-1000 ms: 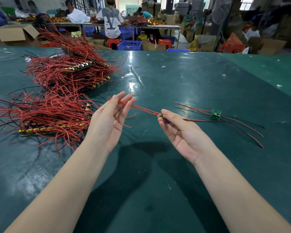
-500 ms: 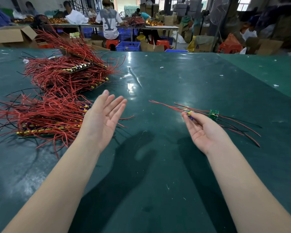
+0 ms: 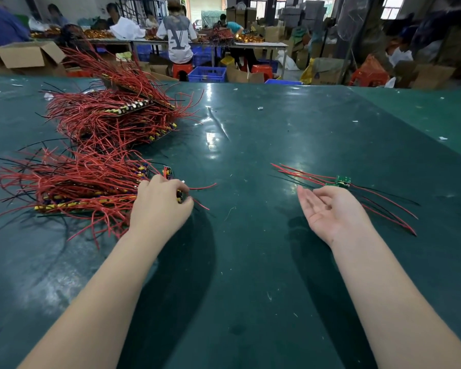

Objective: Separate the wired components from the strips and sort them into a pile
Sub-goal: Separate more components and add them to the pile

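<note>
Left hand (image 3: 159, 206) is gripping a wired strip (image 3: 91, 202) near the table's (image 3: 250, 262) left edge, fingers curled; right hand (image 3: 330, 209) is hovering palm-up, fingers relaxed, beside loose wired parts (image 3: 342, 181).

Left hand (image 3: 160, 206): I see only its back; fingertips hidden among the strips (image 3: 85, 193), so what they grip I cannot tell. Strips: boards largely buried under red wires, left ends cut by the frame edge. Separated components (image 3: 342, 181): partly behind my right hand (image 3: 330, 209), count unclear. Both forearms cropped at the bottom.
</note>
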